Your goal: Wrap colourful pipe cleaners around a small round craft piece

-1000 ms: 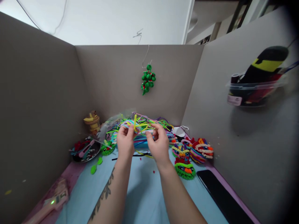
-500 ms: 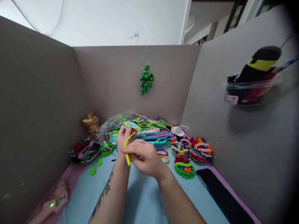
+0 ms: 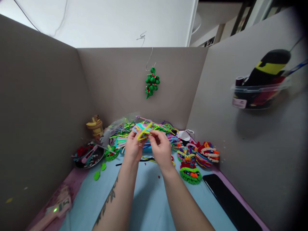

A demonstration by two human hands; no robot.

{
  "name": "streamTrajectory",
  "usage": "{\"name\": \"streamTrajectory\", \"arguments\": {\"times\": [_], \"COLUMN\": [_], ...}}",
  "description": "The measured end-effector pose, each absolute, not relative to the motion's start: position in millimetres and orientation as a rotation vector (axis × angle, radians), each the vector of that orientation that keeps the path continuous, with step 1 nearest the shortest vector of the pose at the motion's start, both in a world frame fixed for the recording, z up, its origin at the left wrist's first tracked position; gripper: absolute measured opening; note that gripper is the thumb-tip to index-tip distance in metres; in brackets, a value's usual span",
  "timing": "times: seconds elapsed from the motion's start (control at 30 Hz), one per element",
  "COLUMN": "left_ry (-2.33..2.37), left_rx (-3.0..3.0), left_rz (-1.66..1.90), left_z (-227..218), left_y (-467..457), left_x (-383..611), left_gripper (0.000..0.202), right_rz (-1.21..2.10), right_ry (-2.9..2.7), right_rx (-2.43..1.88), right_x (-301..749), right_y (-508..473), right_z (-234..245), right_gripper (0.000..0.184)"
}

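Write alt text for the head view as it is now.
A left hand holds a bent yellow fuzzy strip, the right hand beside it, before a heap of multicolored strips. Fuzzy figures and a black slab lie to the right; a green ornament hangs against the gray back panel.

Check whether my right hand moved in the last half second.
Yes: the right hand moved rightward and up the picture, judged against the hanging green ornament.

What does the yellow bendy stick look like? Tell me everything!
The yellow pipe cleaner looks thin and soft. It bends sharply beside the left hand, one length slanting up and right in front of the colourful pile. The left hand holds it; whether the right hand does is unclear.
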State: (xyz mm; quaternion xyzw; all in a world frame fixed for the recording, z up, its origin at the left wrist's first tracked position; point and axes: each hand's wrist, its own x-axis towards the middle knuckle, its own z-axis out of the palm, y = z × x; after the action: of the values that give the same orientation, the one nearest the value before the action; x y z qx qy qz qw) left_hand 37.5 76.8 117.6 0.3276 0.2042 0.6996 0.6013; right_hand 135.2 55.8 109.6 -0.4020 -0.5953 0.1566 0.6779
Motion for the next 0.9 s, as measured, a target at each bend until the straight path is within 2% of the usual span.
{"name": "streamTrajectory", "arguments": {"times": [0.37, 0.63, 0.9], "left_ry": [0.401, 0.335, 0.373], "left_rx": [0.661, 0.686, 0.608], "left_rz": [1.605, 1.577, 1.615], "left_z": [117.6, 115.7, 114.6], "left_y": [73.1, 71.4, 71.9], "left_x": [45.0, 51.3, 56.4], "left_gripper": [0.028, 0.032, 0.027], "right_rz": [0.406, 0.513, 0.702], "right_ry": [-1.292, -1.169, -0.979], "right_rx": [-0.967, -0.966, -0.812], "right_x": [135.7, 137.8, 132.4], "right_y": [56.9, 60.5, 71.6], "right_z": [107.9, 106.8, 99.9], "right_gripper": [0.007, 0.009, 0.012]}}
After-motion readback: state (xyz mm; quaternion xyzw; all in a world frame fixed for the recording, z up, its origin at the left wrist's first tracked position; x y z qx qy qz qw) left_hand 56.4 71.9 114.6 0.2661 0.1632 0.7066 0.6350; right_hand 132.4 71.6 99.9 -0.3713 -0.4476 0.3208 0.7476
